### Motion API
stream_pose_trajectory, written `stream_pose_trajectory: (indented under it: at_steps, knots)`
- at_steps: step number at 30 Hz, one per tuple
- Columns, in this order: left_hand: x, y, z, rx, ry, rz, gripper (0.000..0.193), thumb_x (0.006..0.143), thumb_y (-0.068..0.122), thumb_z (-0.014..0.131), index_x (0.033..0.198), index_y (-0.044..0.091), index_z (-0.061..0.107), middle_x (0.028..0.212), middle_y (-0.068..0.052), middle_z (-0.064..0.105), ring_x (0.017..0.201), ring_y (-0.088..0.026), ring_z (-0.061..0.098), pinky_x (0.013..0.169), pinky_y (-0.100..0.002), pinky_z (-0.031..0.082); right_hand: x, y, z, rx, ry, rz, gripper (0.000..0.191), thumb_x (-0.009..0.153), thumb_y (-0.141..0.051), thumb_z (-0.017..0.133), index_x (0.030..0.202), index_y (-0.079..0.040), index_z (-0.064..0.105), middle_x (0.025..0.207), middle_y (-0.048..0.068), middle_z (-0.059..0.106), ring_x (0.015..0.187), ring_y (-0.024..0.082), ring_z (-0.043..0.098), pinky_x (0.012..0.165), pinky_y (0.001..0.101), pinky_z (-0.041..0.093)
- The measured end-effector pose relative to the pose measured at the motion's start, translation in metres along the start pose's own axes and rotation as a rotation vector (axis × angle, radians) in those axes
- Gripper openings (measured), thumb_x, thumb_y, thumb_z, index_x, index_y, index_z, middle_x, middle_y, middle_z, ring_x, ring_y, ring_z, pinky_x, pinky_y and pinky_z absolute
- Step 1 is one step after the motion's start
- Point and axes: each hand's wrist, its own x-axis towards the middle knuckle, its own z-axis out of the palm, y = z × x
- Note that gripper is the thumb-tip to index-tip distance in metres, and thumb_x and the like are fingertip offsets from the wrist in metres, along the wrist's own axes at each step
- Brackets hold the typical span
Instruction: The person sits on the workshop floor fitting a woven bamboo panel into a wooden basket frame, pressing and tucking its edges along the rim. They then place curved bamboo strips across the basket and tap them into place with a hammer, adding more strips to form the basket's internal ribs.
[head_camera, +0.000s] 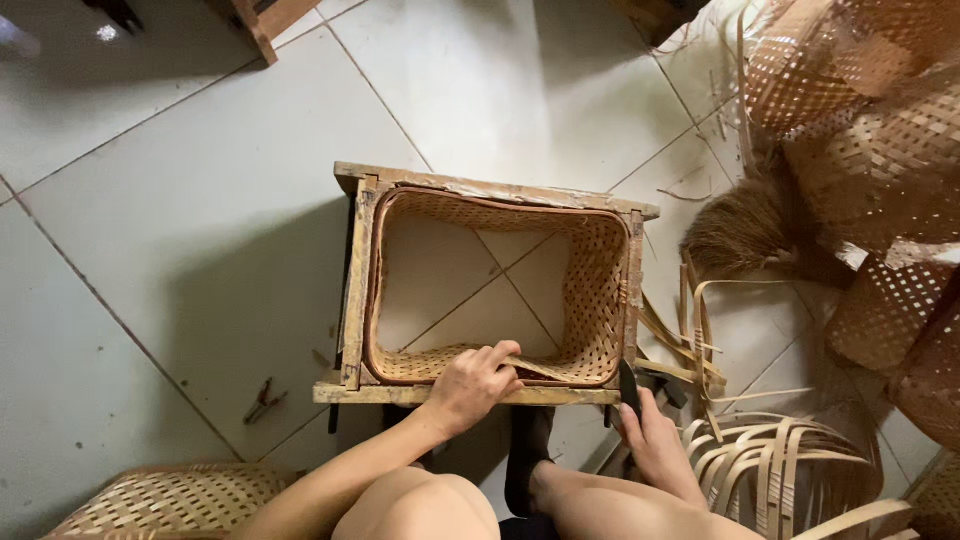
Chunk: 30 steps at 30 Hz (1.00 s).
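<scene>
basket (590, 290): walls woven inside wooden frame (355, 290), bottom open
left hand (478, 385): fingers curled, pressing near rim
right hand (650, 435): gripping dark knife (628, 388)

- Left hand (478, 385) reaching forward from bare forearm, palm down, fingers curled and bent, index finger extended a little toward the right.
- Left forearm coming up diagonally from lower left, wrist nearly straight.
- Right hand (650, 432) lower and further right, back of hand facing up, fingers closed in a grip, thumb side toward the left.
- Right forearm lying low, running from bottom centre toward the right.
- Both hands well apart from each other.
- Bare knees visible below the arms.
</scene>
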Motion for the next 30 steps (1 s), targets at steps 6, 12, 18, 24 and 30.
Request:
stream_pose_trajectory:
  at_steps: [6,12,18,24,30]
  knots:
    - [-0.001,0.001,0.0,-0.021,0.023,0.013,0.027,0.09,0.026,0.074,0.076,0.005,0.063,0.121,-0.007,0.059,0.088,-0.022,0.066,0.078,-0.039,0.055,0.012,0.029,0.001,0.291,-0.166,-0.03,0.025,0.104,-0.026,0.055,0.119,-0.006,0.056,0.075,0.007,0.061,0.066,0.017,0.056,0.06,0.0317,0.046]
    - [-0.003,0.0,-0.001,-0.029,0.028,0.005,0.028,0.09,0.023,0.075,0.073,0.004,0.064,0.121,-0.006,0.059,0.083,-0.021,0.067,0.076,-0.038,0.056,0.014,0.042,-0.008,0.596,-0.298,0.057,0.026,0.101,-0.024,0.054,0.121,-0.007,0.059,0.066,-0.001,0.05,0.055,0.008,0.041,0.047,0.024,0.031]
    - [-0.002,0.001,-0.001,-0.013,0.016,0.017,0.028,0.09,0.024,0.075,0.074,0.005,0.064,0.122,-0.006,0.059,0.081,-0.021,0.067,0.075,-0.039,0.056,0.021,0.049,-0.015,0.724,-0.405,0.05,0.028,0.102,-0.023,0.053,0.125,-0.007,0.059,0.065,-0.001,0.05,0.055,0.009,0.043,0.048,0.0232,0.033]
    - [-0.002,0.001,-0.003,-0.023,0.043,0.018,0.025,0.089,0.023,0.076,0.075,0.005,0.065,0.122,-0.005,0.059,0.083,-0.022,0.067,0.076,-0.038,0.056,0.0,0.027,-0.019,0.173,-0.21,-0.022,0.036,0.099,-0.024,0.049,0.133,-0.016,0.05,0.078,0.009,0.07,0.056,0.02,0.062,0.052,0.0329,0.052]
    - [-0.002,0.003,-0.004,-0.038,0.031,0.01,0.025,0.089,0.024,0.076,0.078,0.004,0.064,0.12,-0.006,0.059,0.086,-0.022,0.066,0.077,-0.039,0.056,-0.017,-0.034,-0.028,-0.527,-0.204,-0.344,0.066,0.099,-0.04,0.047,0.161,-0.038,0.023,0.115,0.015,0.068,0.081,0.04,0.07,0.065,0.0472,0.058]
